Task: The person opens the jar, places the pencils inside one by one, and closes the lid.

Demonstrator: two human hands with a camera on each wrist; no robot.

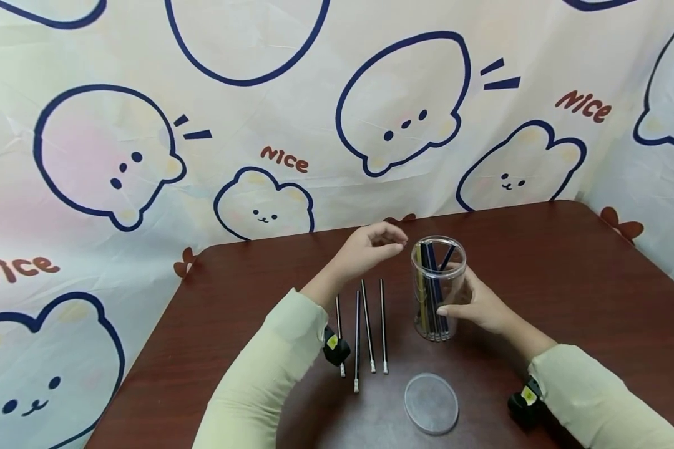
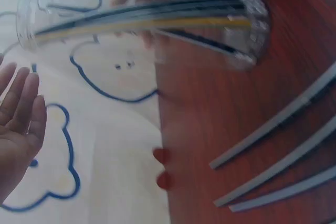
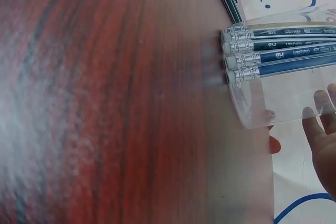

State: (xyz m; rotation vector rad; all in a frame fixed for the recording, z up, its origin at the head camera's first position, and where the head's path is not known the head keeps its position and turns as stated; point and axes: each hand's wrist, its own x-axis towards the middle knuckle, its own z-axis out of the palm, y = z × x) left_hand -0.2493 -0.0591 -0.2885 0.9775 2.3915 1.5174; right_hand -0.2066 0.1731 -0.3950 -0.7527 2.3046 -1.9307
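A clear cylindrical jar (image 1: 439,275) stands on the table, with several pencils (image 1: 432,296) inside it, eraser ends down. My right hand (image 1: 483,305) grips the jar from its right side, thumb in front and fingers behind the wall. In the right wrist view, silver-ferruled dark pencils (image 3: 294,54) show through the jar's wall. Left of the jar's rim my left hand (image 1: 365,252) hovers with loosely bent fingers and nothing in them. The left wrist view shows that hand (image 2: 21,124) apart from the jar (image 2: 262,30).
Several loose pencils (image 1: 383,324) lie side by side on the dark wood table (image 1: 247,324), partly under my left forearm. A round translucent lid (image 1: 431,404) lies flat in front of the jar. A printed cloth (image 1: 292,112) hangs behind the table's far edge.
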